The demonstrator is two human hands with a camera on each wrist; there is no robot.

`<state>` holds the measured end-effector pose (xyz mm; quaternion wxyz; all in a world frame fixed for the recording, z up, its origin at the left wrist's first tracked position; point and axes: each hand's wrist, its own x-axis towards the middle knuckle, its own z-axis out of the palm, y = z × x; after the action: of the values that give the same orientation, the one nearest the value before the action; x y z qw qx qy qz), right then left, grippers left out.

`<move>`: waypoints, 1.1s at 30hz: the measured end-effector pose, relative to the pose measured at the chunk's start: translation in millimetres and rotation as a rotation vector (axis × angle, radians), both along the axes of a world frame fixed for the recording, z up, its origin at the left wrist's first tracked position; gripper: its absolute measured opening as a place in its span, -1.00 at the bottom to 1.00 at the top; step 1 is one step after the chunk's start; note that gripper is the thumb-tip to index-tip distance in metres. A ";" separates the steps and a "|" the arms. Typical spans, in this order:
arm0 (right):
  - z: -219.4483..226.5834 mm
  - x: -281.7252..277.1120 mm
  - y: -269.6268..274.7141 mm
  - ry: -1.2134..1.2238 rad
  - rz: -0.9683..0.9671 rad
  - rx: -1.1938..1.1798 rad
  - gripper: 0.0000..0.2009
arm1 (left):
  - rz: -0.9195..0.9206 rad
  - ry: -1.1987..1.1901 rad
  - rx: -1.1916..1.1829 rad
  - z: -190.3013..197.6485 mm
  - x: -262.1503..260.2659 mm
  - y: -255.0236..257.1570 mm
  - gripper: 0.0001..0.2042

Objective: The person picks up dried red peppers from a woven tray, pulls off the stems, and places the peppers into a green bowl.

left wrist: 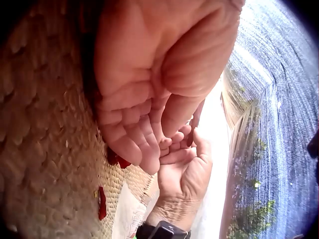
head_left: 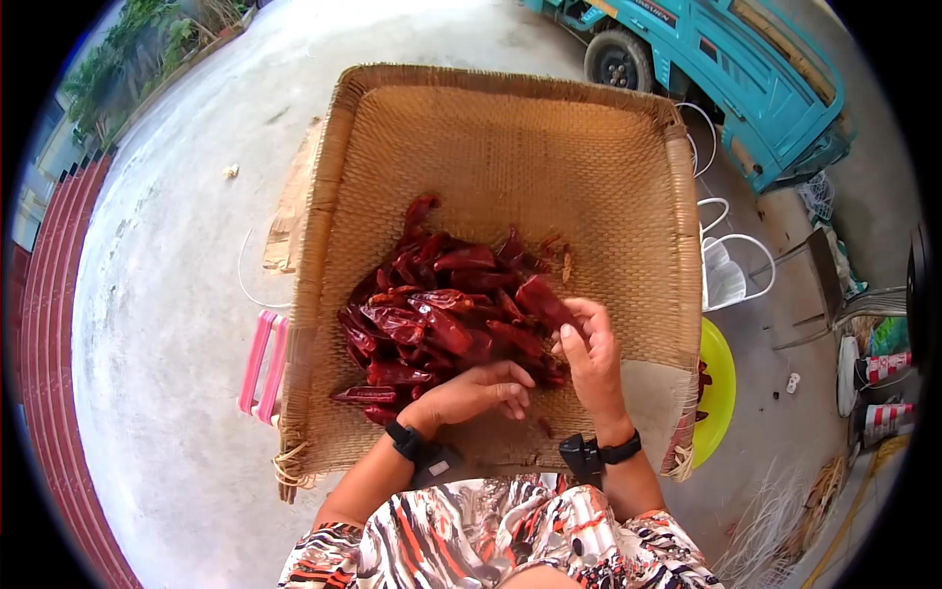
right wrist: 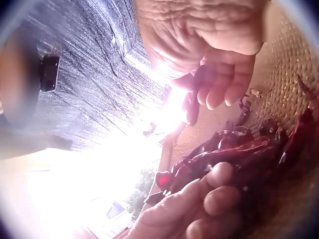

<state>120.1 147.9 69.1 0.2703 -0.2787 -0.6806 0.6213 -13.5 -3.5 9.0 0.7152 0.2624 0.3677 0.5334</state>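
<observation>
Dark red dried peppers [head_left: 442, 319] lie heaped in a woven basket [head_left: 510, 128]. One pepper [head_left: 543, 302] is pinched between the thumb and fingers of the right hand [head_left: 594, 371], at the heap's right side. The left hand [head_left: 476, 395] hovers over the near edge of the heap, its fingers loosely bent and empty. In the left wrist view, the left palm [left wrist: 159, 59] is bare, with the right hand [left wrist: 184, 174] beyond it. From the right wrist, the right hand [right wrist: 214, 55] holds the pepper [right wrist: 193, 107] above the heap [right wrist: 224, 154]; glare hides part of it.
A yellow-green basin [head_left: 721, 393] with some red pieces stands right of the basket. A pink-legged stool [head_left: 261, 368] is at the left, and cardboard [head_left: 294, 211] lies behind it. A blue cargo vehicle [head_left: 726, 79] and white wire-like loops [head_left: 756, 265] are on the right.
</observation>
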 end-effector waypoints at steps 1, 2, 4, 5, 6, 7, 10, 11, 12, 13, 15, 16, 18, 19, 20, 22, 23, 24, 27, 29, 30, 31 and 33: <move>0.9 5.0 -2.3 -0.023 0.030 -0.018 -0.72 | 0.004 0.011 0.006 -0.1 0.6 0.2 -0.73; 0.4 8.6 -4.5 -0.038 0.045 -0.024 -0.72 | 0.008 0.022 0.009 -0.2 1.3 0.0 -0.73; -5.8 13.5 -8.7 -0.063 0.070 -0.044 -0.72 | 0.012 0.041 0.017 -0.9 1.0 1.5 -0.73; -9.2 15.8 -11.0 -0.048 0.079 -0.071 -0.74 | 0.014 0.044 0.019 -2.4 1.1 1.4 -0.73; -9.3 16.7 -13.1 -0.041 0.073 -0.081 -0.75 | 0.014 0.046 0.018 -1.9 1.7 0.5 -0.73; -9.6 18.5 -16.4 -0.036 0.067 -0.093 -0.75 | 0.018 0.065 0.022 -0.7 2.0 -0.3 -0.73; -11.2 25.9 -24.5 -0.007 0.046 -0.126 -0.77 | 0.032 0.091 0.034 1.4 2.8 0.3 -0.69; -11.4 28.2 -26.2 0.007 0.038 -0.135 -0.77 | 0.035 0.083 0.038 -3.1 2.3 0.9 -0.65; -12.2 30.7 -27.6 0.023 0.023 -0.143 -0.78 | 0.038 0.074 0.042 -3.4 2.8 0.8 -0.61; -13.8 32.8 -28.7 0.040 0.007 -0.151 -0.78 | 0.058 0.118 0.071 -2.0 4.0 -0.7 -0.56; -16.0 38.2 -30.6 0.055 -0.011 -0.161 -0.79 | 0.070 0.069 0.074 0.3 4.2 -0.1 -0.57; -16.5 41.8 -30.3 0.052 -0.011 -0.161 -0.79 | 0.079 0.043 0.077 2.4 5.1 0.7 -0.57; -19.5 46.3 -31.3 0.065 -0.007 -0.164 -0.80 | 0.112 0.003 0.074 5.7 7.5 0.4 -0.58; -21.8 47.6 -32.2 0.081 -0.004 -0.168 -0.81 | 0.125 0.005 0.067 3.9 7.4 0.5 -0.59; -23.2 48.6 -32.9 0.097 0.000 -0.171 -0.81 | 0.139 0.008 0.061 1.1 7.0 0.3 -0.60; -23.8 51.7 -35.7 0.105 -0.001 -0.170 -0.82 | 0.157 -0.024 0.074 -2.6 7.1 -0.4 -0.66; -24.7 53.2 -37.1 0.108 -0.002 -0.172 -0.82 | 0.174 -0.028 0.090 -3.3 7.7 -0.5 -0.68; -27.8 53.8 -37.8 0.110 -0.011 -0.146 -0.82 | 0.190 -0.033 0.106 -2.5 8.1 -0.4 -0.70; -31.5 56.8 -41.1 0.111 -0.030 -0.098 -0.82 | 0.181 0.085 0.074 -9.1 5.7 2.5 -0.74; -27.3 60.2 -45.4 0.105 -0.028 -0.110 -0.82 | 0.196 0.067 0.065 -8.3 6.8 2.8 -0.75; -28.2 61.2 -45.3 0.099 -0.018 -0.122 -0.82 | 0.203 0.057 0.059 -7.7 7.7 2.3 -0.76; -30.1 60.9 -44.1 0.093 -0.006 -0.133 -0.82 | 0.215 -0.009 0.047 -11.4 7.4 2.6 -0.80; -34.2 61.7 -42.1 0.076 0.020 -0.157 -0.82 | 0.223 -0.005 0.044 -16.0 6.9 2.3 -0.82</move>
<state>181.8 105.8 34.9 0.2670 -0.2686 -0.6216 0.6857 -6.6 -1.2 -7.0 0.6465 0.2342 0.3808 0.6181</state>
